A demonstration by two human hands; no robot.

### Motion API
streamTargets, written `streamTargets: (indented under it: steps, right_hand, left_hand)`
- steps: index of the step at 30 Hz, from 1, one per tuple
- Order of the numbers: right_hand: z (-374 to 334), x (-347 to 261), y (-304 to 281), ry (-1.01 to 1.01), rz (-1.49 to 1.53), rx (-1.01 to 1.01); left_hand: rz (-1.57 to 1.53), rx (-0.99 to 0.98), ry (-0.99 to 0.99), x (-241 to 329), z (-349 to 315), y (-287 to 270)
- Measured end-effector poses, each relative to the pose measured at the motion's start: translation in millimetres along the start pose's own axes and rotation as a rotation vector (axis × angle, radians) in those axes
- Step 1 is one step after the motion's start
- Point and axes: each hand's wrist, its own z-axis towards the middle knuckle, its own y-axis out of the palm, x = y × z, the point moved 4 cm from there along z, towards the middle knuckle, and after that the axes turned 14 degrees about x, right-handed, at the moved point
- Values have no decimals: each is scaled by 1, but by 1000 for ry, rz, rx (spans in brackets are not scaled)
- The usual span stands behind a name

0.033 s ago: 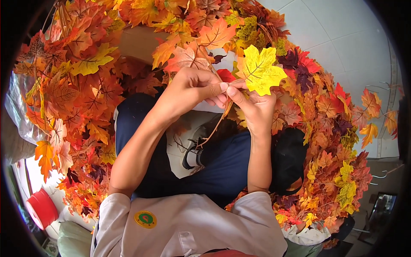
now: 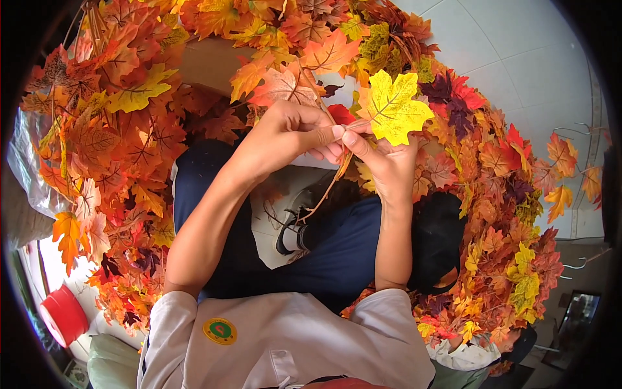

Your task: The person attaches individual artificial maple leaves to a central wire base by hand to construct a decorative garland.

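Observation:
Both of my hands meet in front of me over a garland of artificial maple leaves. My left hand [image 2: 291, 133] pinches its brown stem [image 2: 331, 185] between thumb and fingers, and the stem's loose end hangs down. Close against it, my right hand [image 2: 387, 165] is closed, thumb and fingertips at the same joint. A yellow maple leaf [image 2: 396, 109] lies over the right fingers and hides part of them. Orange leaves [image 2: 332, 52] and a peach leaf [image 2: 283, 89] fan out beyond the left hand. The exact pinch point is partly hidden by the fingertips.
Heaps of orange and red leaf garlands [image 2: 139, 146] surround me on the left, far side and right. A cardboard box [image 2: 210, 65] shows among them. A red spool [image 2: 63, 316] stands at left. Wire hooks [image 2: 574, 266] are at right, and another person [image 2: 463, 355] sits lower right.

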Motion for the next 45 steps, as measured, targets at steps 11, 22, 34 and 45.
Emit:
streamTargets:
  steps: [11, 22, 34, 45]
  right_hand:
    - [0, 5, -3, -159, -169, 69]
    - [-31, -1, 30, -435, -311, 106]
    - [-32, 20, 28, -147, -55, 124]
    - [-20, -8, 38, -320, -107, 57]
  left_hand:
    - [-122, -254, -106, -1, -10, 11]
    - [-359, 136, 102, 16, -1, -23]
    - [113, 89, 131, 10, -11, -21]
    - [-22, 126, 133, 23, -16, -32]
